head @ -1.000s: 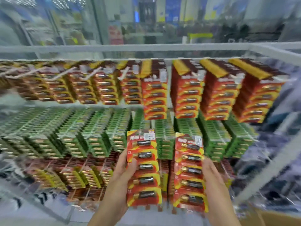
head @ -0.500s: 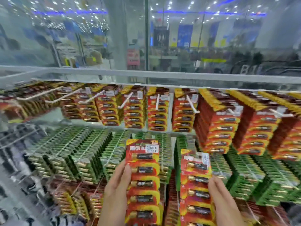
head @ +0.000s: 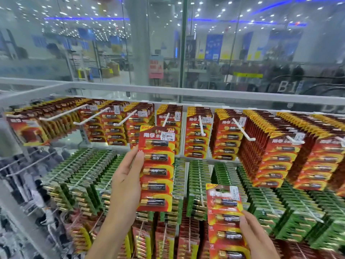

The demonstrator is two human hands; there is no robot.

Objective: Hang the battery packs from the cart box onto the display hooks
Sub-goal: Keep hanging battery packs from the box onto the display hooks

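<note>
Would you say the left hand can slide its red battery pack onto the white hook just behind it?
Probably yes. The left hand holds the red battery pack upright right in front of the white hook, whose tip juts out bare, with nothing between them.

Two red-and-yellow battery packs are held upright before the display. The raised pack [head: 156,169], carrying five dark cells and a white price sticker, is gripped at its left edge, its top just below a white hook [head: 166,119]. The lower pack [head: 226,221] is held near right, partly cut off below.
</note>
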